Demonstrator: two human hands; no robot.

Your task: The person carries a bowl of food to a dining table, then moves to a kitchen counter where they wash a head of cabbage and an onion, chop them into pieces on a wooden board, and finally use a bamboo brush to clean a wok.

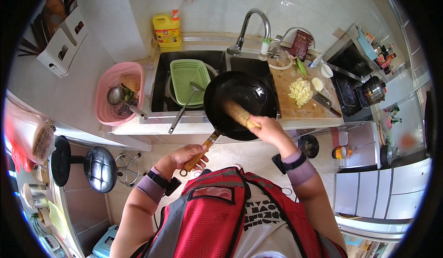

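Note:
My left hand (pixel 188 157) is closed around the wooden handle of a black wok (pixel 256 84), which I hold tilted over the front edge of the sink. In my right hand (pixel 270 129) is a bamboo wok brush (pixel 238 114); its blurred bristles lie against the inside of the wok. Behind the wok's left side, a green plastic basket (pixel 187 71) rests in the left sink basin. A metal spatula (pixel 182 112) leans from that basket over the counter edge. The chrome faucet (pixel 256 13) arches behind the wok.
On the right, a wooden cutting board (pixel 283 84) bears chopped pale vegetable (pixel 300 92), a kitchen knife (pixel 325 103) and green peppers (pixel 300 65). A pink basket (pixel 100 95) with a ladle stands left. Beyond are a yellow detergent jug (pixel 167 32), a gas stove (pixel 346 88) and a pot (pixel 373 90).

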